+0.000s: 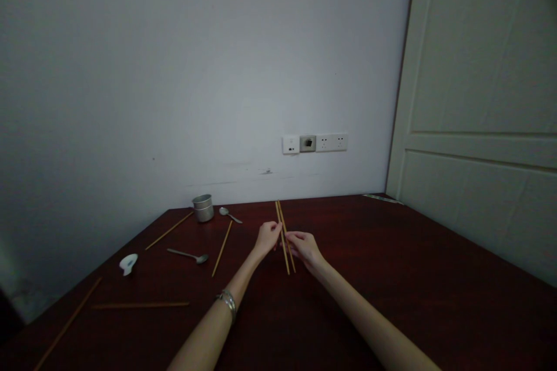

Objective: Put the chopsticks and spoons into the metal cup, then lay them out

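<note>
- Two slender, light yellow-brown wooden chopsticks (pixel 285 252) are held between the hands, over the middle of the dark red wooden table (pixel 374 278); they are set close at their far ends and spread slightly at their near ends. Whether the far ends touch the tabletop cannot be told.
- The left hand (pixel 267 236) is placed on their left side, thumb and fingers clamped on the chopsticks; silver metal bangles (pixel 227 304) are worn at its wrist.
- The right hand (pixel 303 246) is placed opposite, its thumb and fingertips likewise closed on the chopsticks.
- To the left of the hands, a loose yellow-brown chopstick (pixel 221 248) is seen, with a long-handled metal spoon (pixel 189 255) beside it.
- Farther back, a grey cylindrical metal cup (pixel 203 208) is stood upright near the pale plain wall (pixel 209 69), with a small shiny metal spoon (pixel 230 215) at its right.
- At far left, a short white spoon with a broad bowl (pixel 128 263) is laid above a reddish-brown wooden chopstick (pixel 140 305).
</note>
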`<action>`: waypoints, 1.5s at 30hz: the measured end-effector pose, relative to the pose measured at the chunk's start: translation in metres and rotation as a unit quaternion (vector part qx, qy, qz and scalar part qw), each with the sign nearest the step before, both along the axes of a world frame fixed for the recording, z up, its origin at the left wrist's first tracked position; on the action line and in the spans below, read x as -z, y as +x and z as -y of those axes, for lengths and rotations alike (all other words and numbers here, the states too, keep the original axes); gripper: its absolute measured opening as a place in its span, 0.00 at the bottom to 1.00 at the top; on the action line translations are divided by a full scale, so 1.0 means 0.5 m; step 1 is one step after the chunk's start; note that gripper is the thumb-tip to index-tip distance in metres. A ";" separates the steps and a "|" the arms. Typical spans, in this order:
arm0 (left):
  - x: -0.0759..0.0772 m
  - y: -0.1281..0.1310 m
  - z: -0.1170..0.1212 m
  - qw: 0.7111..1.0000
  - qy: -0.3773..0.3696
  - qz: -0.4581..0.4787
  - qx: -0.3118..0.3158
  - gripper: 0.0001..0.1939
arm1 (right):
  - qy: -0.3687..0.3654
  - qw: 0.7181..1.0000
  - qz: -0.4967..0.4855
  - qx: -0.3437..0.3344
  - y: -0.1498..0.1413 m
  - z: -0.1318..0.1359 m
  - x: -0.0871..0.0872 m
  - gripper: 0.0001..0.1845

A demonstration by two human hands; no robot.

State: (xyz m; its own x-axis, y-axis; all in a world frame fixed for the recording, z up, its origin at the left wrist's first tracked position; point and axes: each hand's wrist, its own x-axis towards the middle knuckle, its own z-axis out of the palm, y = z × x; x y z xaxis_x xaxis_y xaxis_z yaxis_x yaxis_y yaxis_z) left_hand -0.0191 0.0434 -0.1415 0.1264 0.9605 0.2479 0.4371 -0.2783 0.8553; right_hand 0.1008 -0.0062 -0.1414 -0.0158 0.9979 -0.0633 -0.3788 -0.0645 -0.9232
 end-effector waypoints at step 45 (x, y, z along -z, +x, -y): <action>-0.022 -0.018 0.000 0.993 -0.060 -0.078 -0.069 0.20 | -0.054 0.997 0.002 -0.055 -0.012 0.000 0.005 0.03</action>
